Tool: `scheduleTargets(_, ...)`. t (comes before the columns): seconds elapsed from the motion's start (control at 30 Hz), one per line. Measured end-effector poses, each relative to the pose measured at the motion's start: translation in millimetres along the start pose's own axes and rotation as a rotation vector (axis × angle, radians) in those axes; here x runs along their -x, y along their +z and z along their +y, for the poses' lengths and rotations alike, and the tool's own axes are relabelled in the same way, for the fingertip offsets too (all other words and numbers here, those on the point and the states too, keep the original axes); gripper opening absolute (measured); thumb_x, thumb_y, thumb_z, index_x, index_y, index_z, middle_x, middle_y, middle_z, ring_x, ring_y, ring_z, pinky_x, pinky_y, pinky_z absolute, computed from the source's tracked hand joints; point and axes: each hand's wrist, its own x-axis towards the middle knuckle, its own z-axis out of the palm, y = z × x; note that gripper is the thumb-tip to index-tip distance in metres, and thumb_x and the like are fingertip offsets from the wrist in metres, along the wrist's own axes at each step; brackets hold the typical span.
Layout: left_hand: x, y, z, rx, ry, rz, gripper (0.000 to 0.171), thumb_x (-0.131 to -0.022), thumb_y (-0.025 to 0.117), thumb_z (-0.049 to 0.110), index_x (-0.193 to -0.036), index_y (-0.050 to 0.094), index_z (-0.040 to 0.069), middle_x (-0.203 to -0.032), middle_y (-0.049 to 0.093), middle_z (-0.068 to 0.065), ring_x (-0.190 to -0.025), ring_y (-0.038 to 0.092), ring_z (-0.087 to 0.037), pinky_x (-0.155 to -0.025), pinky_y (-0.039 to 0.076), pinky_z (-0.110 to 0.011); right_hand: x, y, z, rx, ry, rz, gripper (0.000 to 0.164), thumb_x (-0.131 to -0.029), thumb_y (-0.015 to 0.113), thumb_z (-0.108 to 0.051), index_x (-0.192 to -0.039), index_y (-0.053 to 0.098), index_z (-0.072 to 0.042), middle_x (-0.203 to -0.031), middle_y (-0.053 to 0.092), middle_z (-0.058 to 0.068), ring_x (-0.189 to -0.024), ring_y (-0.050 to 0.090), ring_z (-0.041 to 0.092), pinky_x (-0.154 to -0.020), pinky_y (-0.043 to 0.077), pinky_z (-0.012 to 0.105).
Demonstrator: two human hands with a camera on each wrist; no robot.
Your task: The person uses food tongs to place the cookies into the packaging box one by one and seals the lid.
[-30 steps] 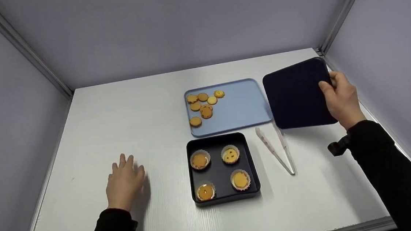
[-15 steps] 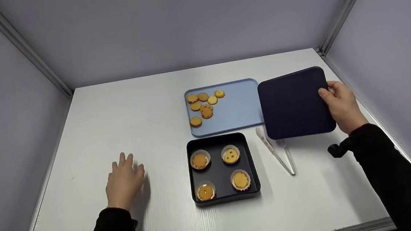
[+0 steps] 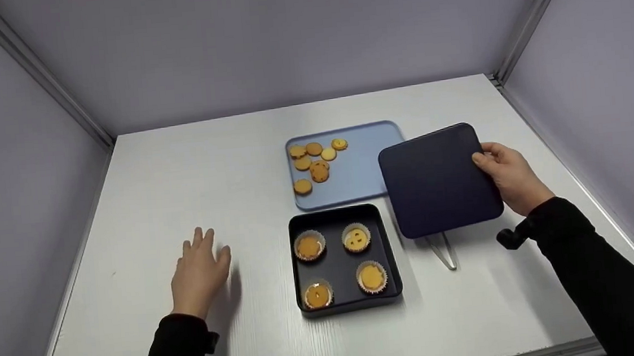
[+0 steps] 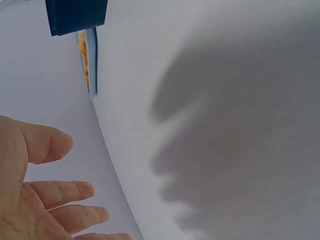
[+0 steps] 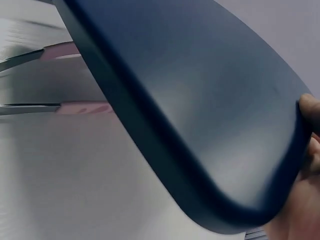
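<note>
My right hand [image 3: 512, 177] grips the right edge of a dark navy square lid [image 3: 439, 182], thumb on its upper face. The lid is held tilted above the table, over the tongs [image 3: 445, 255] and the right part of the blue tray. To its left stands a dark square box [image 3: 338, 264] holding several paper cups with cookies, such as the cup at the front right [image 3: 371, 277]. My left hand [image 3: 199, 278] hovers over the table left of the box, fingers spread, holding nothing. In the right wrist view the tongs' pink grips [image 5: 85, 108] show below the lid.
Behind the box lies a light blue tray [image 3: 358, 166], with several cookies [image 3: 319, 172] gathered at its left side. The white table [image 3: 203, 175] is bounded by grey panels at the back and both sides.
My right hand has brought the lid left and nearer, toward the box, covering more of the tongs and tray. My left hand has shifted slightly right.
</note>
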Motion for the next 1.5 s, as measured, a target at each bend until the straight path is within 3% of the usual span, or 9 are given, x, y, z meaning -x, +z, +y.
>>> scheduleTargets(0.2,-1.3,-1.5,11.7,0.01,0.031,-0.007,0.062,-0.106,0.047,0.029,-0.157,0.033,-0.004,-0.164,0.021,-0.029,-0.149,0.019,-0.054,-0.119,0.022,-0.067,0,6,4,-0.055,0.057,-0.055,0.036,-0.104,0.06,-0.02,-0.131,0.045,-0.001,-0.101,0.071,0.0,-0.086,0.07,0.013,-0.072,0.059,0.026)
scheduleTargets(0.5,-3.9,-2.7,44.3,0.094,0.081,-0.041,0.064,-0.107,0.046,0.036,-0.16,0.03,0.003,-0.167,0.022,-0.019,-0.154,0.019,-0.042,-0.121,0.022,-0.064,-2,21,8,-0.046,0.068,-0.094,0.038,-0.104,0.06,-0.022,-0.132,0.045,0.0,-0.1,0.07,0.001,-0.085,0.07,0.013,-0.071,0.06,0.027)
scheduleTargets(0.97,-5.2,12.1,88.1,0.204,0.239,-0.061,0.061,-0.108,0.049,0.039,-0.159,0.036,0.01,-0.161,0.038,-0.017,-0.147,0.036,-0.041,-0.116,0.034,-0.06,0,24,-9,-0.076,0.038,-0.08,0.037,-0.105,0.059,-0.021,-0.132,0.045,0.001,-0.102,0.07,0.002,-0.088,0.07,0.014,-0.072,0.059,0.027)
scheduleTargets(1.3,-4.8,15.6,107.1,0.289,0.276,-0.085,0.061,-0.107,0.051,0.042,-0.159,0.038,0.012,-0.157,0.046,-0.016,-0.143,0.045,-0.037,-0.117,0.038,-0.054,-5,40,-13,-0.073,0.015,-0.1,0.037,-0.106,0.058,-0.021,-0.132,0.045,0.001,-0.103,0.069,0.004,-0.089,0.069,0.015,-0.074,0.059,0.028)
scheduleTargets(1.43,-6.3,15.8,116.1,0.359,0.267,-0.112,0.06,-0.107,0.051,0.043,-0.159,0.038,0.014,-0.153,0.051,-0.015,-0.136,0.053,-0.033,-0.114,0.042,-0.051,-8,50,-11,-0.081,0.016,-0.114,0.035,-0.106,0.058,-0.02,-0.131,0.046,0.001,-0.102,0.069,0.003,-0.087,0.069,0.015,-0.073,0.059,0.028)
scheduleTargets(1.5,-8.2,16.8,119.8,0.383,0.266,-0.126,0.059,-0.107,0.051,0.042,-0.159,0.039,0.016,-0.135,0.065,-0.017,-0.114,0.066,-0.031,-0.107,0.047,-0.047,-10,56,-10,-0.078,0.02,-0.123,0.035,-0.106,0.058,-0.021,-0.131,0.047,0.0,-0.102,0.069,0.003,-0.087,0.069,0.015,-0.072,0.059,0.028)
